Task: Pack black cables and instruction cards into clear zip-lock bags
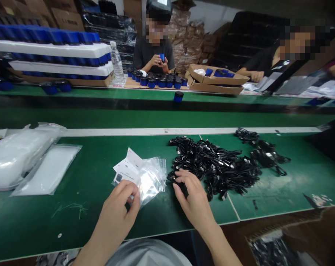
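Note:
My left hand (122, 207) is closed in a pinch on a clear plastic bag (151, 179) that lies on the green table and has white printed cards (128, 167) in it. My right hand (191, 194) rests at the near edge of a heap of coiled black cables (214, 166), its fingers curled over one cable bundle. The two hands are about a hand's width apart.
Stacks of clear bags (23, 159) lie at the left. A green conveyor belt (156, 116) runs behind the table. Across it two people sit; one handles a small blue cap (162, 57) beside rows of blue-capped parts (156, 80). A water bottle (117, 62) stands there.

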Action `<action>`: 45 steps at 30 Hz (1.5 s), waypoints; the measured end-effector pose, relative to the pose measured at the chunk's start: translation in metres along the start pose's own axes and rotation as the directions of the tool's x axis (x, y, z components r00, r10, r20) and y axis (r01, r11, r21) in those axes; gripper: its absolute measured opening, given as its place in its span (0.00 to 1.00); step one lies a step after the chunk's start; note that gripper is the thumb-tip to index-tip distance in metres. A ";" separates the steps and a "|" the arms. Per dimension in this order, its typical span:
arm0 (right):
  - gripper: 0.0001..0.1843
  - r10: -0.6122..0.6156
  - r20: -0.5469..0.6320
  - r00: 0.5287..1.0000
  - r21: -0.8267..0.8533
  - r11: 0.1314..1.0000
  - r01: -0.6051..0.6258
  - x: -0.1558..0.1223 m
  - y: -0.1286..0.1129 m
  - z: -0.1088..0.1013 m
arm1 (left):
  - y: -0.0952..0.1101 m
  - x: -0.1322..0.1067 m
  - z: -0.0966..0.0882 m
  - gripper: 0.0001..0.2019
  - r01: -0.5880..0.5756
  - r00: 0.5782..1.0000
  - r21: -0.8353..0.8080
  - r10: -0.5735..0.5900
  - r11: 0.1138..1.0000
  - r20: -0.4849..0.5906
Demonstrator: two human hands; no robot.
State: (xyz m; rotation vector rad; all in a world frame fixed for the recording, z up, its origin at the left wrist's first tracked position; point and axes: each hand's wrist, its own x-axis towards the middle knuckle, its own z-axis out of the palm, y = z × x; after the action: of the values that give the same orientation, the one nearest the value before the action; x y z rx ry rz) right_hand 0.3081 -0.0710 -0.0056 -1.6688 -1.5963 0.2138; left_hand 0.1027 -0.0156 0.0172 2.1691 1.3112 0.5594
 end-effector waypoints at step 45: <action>0.34 -0.004 0.569 0.823 0.346 0.909 -0.235 -0.003 -0.053 0.009 | 0.001 -0.014 0.008 0.09 -0.171 0.976 0.160 0.189 0.972 -0.105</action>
State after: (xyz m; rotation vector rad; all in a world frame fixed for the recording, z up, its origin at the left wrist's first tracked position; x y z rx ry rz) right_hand 0.2611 -0.0760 0.0204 -1.4403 -1.7007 1.1171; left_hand 0.1015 -0.0303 0.0109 2.4294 1.2607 0.6905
